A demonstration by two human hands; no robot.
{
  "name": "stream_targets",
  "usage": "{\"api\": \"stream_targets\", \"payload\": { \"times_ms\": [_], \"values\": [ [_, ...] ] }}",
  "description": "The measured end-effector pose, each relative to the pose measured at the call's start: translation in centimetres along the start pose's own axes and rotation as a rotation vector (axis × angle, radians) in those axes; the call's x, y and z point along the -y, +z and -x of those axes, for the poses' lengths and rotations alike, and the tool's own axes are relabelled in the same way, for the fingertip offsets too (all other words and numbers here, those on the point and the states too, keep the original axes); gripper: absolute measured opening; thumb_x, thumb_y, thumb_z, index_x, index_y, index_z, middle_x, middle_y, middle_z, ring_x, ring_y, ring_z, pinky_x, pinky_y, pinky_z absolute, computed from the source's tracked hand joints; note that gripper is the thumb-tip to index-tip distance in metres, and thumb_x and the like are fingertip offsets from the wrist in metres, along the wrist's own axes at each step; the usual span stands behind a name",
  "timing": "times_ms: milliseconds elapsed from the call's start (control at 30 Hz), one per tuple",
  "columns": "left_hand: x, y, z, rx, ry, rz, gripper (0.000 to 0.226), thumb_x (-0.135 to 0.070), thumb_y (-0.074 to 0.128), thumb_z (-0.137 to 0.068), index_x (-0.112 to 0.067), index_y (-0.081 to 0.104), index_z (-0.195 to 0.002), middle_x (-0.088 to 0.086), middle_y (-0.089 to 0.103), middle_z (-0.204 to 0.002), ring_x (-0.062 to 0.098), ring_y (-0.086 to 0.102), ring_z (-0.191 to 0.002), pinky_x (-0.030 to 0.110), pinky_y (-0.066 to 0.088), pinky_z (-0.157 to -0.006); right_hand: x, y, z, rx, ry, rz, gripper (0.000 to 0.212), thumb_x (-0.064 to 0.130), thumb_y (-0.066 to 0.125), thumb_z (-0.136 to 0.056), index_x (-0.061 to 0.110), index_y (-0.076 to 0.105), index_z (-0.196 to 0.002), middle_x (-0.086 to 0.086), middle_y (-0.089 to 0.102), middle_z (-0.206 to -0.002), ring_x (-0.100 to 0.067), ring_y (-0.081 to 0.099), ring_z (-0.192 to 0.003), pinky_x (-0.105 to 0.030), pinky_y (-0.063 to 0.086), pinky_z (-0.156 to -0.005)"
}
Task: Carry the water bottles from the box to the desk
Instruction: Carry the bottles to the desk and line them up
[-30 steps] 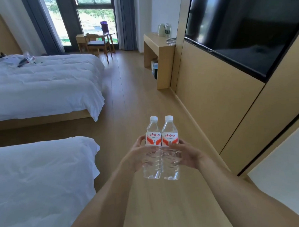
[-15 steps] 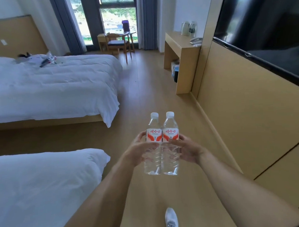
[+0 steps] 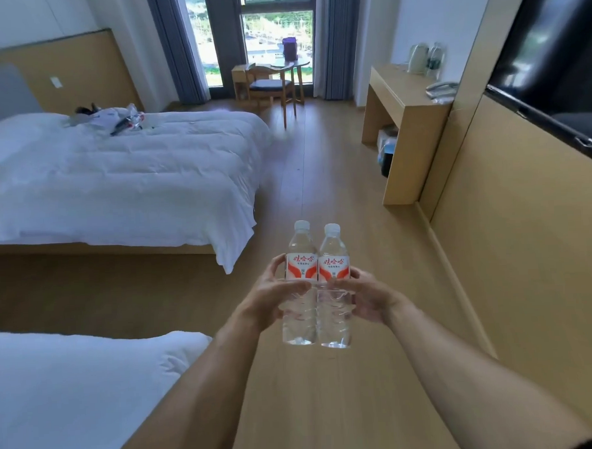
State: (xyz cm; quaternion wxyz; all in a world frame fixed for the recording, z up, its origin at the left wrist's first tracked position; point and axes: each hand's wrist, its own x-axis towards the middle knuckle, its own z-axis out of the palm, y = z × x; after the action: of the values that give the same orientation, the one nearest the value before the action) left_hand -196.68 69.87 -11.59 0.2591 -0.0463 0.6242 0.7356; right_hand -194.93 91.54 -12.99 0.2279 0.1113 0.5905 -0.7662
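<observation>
Head view: two water bottles, left bottle [image 3: 299,285] and right bottle [image 3: 334,287], upright, touching side by side, held in mid-air over the floor [image 3: 319,175]. Both look full, white caps on. Left hand [image 3: 274,301] fingers wrapped round the left bottle, right hand [image 3: 367,297] round the right one. Desk [image 3: 406,99] well ahead by the right wall; kettle [image 3: 418,57] at its far edge, blurred. Items under the desk unclear. Two beds, near bed [image 3: 75,397] cut off.
</observation>
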Motion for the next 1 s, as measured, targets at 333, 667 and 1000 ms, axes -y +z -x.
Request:
{"api": "stream_targets", "payload": {
  "times_ms": [333,667,1000],
  "values": [
    [-4.5,-3.2,-15.7,0.068,-0.003,-0.003,0.081,-0.006,0.085,-0.077,-0.037,0.044,-0.139,0.001,0.077,-0.1,0.025,0.076,-0.094,0.047,0.062,-0.067,6.4,-3.3,-13.3,-0.068,0.016,0.051,0.054,0.011,0.075,-0.085,0.011,0.055,-0.135,-0.018,0.065,-0.131,-0.04,0.061,-0.121,-0.064,0.045,-0.103],
    [-13.6,-8.9,-33.2,0.141,0.007,-0.027,0.081,-0.008,0.086,-0.075,-0.037,0.046,-0.138,0.008,0.073,-0.115,0.033,0.072,-0.104,0.065,0.054,-0.088,16.0,-3.7,-28.9,-0.173,0.004,0.034,0.056,0.01,0.076,-0.084,0.013,0.054,-0.135,-0.018,0.066,-0.129,-0.04,0.061,-0.122,-0.066,0.048,-0.099],
    [-20.7,-11.3,-45.7,0.184,0.035,-0.015,0.09,-0.013,0.09,-0.062,-0.033,0.047,-0.138,0.012,0.072,-0.116,0.035,0.072,-0.104,0.065,0.055,-0.086,24.2,-5.1,-40.3,-0.204,-0.015,0.049,0.053,0.012,0.073,-0.087,0.013,0.053,-0.136,-0.016,0.065,-0.131,-0.038,0.061,-0.123,-0.064,0.046,-0.102]
  ]
}}
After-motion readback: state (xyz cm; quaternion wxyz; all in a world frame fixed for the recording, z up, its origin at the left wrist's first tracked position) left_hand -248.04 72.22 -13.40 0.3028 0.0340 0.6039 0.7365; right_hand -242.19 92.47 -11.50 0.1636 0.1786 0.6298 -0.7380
